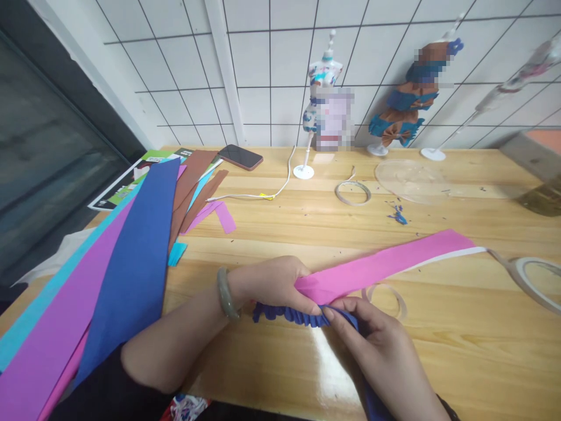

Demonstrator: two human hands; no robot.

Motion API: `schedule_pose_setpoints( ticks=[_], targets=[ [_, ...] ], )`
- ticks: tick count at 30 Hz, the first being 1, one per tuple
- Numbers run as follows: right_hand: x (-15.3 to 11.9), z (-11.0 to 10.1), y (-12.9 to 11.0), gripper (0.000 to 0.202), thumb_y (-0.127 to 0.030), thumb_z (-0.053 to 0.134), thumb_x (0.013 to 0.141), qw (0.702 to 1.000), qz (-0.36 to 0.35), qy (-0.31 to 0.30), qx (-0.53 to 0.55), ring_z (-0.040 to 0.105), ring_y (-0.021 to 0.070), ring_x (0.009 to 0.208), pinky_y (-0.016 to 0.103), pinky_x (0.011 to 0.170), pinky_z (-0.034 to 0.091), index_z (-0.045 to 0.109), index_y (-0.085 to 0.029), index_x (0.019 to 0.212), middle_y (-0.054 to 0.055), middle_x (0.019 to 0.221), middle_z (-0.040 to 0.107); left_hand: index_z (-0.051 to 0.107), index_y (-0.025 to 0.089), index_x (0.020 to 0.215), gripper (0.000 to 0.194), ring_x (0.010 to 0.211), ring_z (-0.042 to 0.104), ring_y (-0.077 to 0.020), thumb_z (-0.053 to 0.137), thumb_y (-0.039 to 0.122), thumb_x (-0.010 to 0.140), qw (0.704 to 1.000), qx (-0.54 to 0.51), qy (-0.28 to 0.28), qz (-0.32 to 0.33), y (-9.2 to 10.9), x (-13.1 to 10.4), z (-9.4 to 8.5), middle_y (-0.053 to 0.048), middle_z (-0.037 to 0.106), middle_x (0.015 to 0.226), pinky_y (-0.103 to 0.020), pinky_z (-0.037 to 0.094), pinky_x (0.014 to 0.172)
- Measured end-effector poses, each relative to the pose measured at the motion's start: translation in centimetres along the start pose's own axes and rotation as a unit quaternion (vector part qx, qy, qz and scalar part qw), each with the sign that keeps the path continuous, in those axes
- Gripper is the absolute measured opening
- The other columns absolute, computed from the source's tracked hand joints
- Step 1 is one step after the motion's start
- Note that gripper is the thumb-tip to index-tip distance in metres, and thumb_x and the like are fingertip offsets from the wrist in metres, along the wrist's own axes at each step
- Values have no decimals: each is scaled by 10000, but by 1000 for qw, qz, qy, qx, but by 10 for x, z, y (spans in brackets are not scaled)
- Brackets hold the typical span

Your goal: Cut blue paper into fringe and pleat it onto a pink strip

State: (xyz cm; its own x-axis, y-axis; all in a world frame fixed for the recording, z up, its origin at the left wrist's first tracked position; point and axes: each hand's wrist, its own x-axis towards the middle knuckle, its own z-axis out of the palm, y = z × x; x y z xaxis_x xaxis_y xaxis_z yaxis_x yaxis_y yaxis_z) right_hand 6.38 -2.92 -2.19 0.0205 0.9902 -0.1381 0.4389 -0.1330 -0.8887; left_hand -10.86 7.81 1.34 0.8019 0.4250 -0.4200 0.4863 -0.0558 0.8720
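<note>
A pink strip [394, 260] with a white band along its lower edge slants up to the right from my hands. Along its near edge runs a blue strip [302, 316], gathered into small pleats on the left. My left hand [280, 285] is closed over the pink strip, its thumb pressing where pink and blue meet. Close beside it, my right hand [377, 336] pinches the blue strip between thumb and index finger. The blue strip's loose length hangs below my right hand toward the table's front edge.
Long blue, purple and turquoise sheets [135, 245] cover the left side. A phone [241, 157], a white cable [289, 175] and small mannequins [324, 73] stand or lie at the back. Tape rolls [541, 283] and blue scraps [398, 214] are on the right.
</note>
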Motion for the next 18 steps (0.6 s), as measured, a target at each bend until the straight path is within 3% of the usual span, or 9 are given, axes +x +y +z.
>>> schedule_pose_setpoints(
  ticks=[7, 12, 18],
  targets=[
    [-3, 2, 1, 337, -498, 548, 773, 991, 104, -29, 80, 443, 83, 422, 192, 410, 354, 559, -179, 666, -36, 471, 503, 508, 147, 600, 220, 456, 445, -61, 587, 338, 675, 1000, -5, 18, -14, -2, 1, 2, 46, 466, 522, -165, 326, 409],
    [1, 1, -3, 415, -565, 566, 726, 974, 167, -68, 136, 415, 60, 335, 176, 357, 328, 577, -157, 643, -46, 396, 475, 558, 134, 633, 216, 478, 466, -68, 605, 343, 663, 999, -31, 22, -22, -3, 1, 3, 34, 498, 545, -170, 353, 430],
    [6, -2, -2, 409, -551, 574, 734, 961, 182, -105, 182, 399, 47, 298, 169, 350, 326, 564, -154, 634, -52, 349, 476, 585, 130, 650, 213, 510, 488, -74, 623, 339, 655, 998, -56, 7, -15, -6, 2, 1, 28, 520, 573, -176, 380, 458]
  ],
)
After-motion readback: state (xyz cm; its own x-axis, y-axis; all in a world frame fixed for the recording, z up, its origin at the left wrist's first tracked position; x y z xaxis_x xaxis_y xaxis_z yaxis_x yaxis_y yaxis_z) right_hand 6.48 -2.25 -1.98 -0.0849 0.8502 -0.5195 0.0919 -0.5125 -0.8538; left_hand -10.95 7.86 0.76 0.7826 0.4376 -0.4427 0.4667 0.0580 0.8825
